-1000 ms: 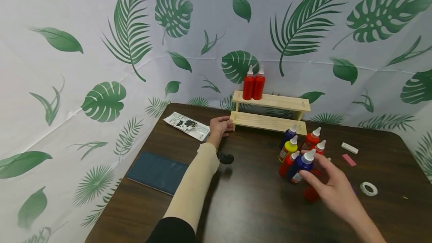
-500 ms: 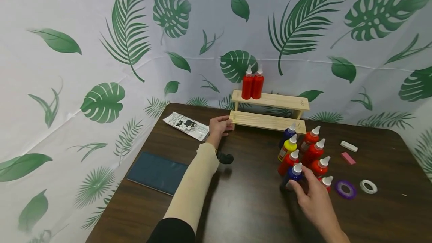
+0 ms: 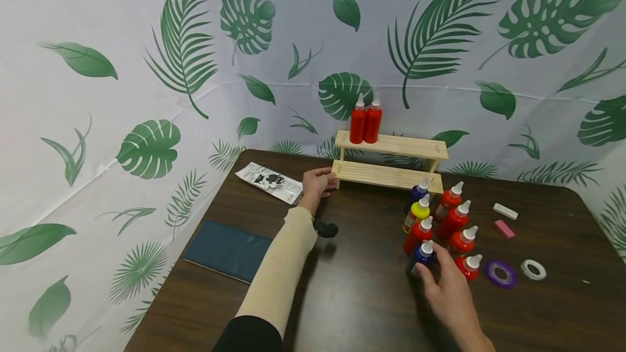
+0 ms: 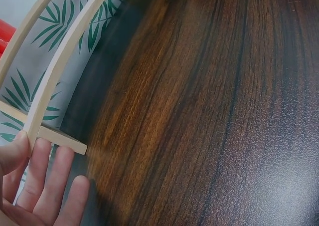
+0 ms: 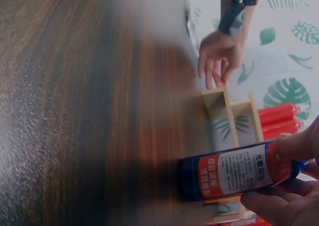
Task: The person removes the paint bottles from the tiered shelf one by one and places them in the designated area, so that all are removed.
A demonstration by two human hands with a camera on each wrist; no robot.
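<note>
My left hand pinches the left end of the lower board of a two-step wooden rack. Thumb and fingers meet on that board's end in the left wrist view. Around the upper part of a dark blue squeeze bottle with a white nozzle, my right hand has its thumb and fingers. The bottle's printed label shows in the right wrist view. Beside it stand a yellow bottle, another blue bottle and several red bottles. Two more red bottles stand on the top board.
To the right lie a white eraser-like block, a pink block, a purple ring and a white tape ring. Left of my arm are a dark blue folder-like pad and a white printed packet.
My right hand has carried the blue bottle down and slightly left, to the near end of the bottle row. The left hand stays on the rack.
</note>
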